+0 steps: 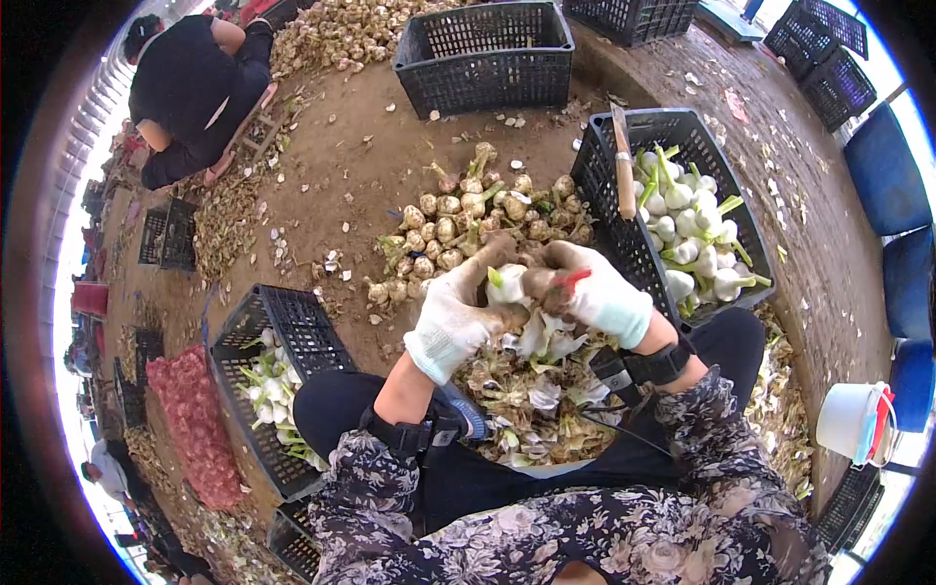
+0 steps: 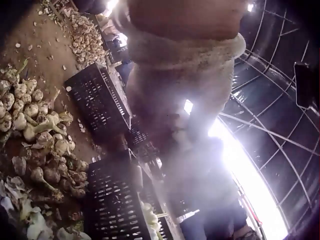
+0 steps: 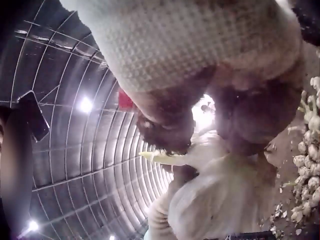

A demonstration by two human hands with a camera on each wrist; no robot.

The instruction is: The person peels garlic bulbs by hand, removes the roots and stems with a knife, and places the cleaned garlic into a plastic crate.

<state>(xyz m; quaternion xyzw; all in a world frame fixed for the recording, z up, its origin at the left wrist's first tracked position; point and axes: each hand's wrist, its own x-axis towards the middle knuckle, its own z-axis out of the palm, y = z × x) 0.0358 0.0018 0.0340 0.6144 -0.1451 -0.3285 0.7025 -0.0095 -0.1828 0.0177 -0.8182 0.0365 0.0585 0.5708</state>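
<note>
Gripping one garlic bulb [image 1: 506, 287], our left hand [image 1: 458, 304] and right hand [image 1: 602, 296] curl fingers round it, likely for steadiness.

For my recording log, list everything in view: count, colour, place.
Crates: several, black, all around
Garlic bulb: one, white, centre
Clean garlic: many, white, left and right crates
Dirty garlic: many, brownish, beyond the bulb
Peelings: many, pale, below the bulb
Knife: one, brown handle, right crate's edge
Sack: one, red, left
Bucket: one, white, right
Containers: several, blue, right
People: at least two, mixed clothing, left
Sleeves: two, dark floral, arms
Left hand: one, white glove, on bulb
Right hand: one, white glove, on bulb
</note>
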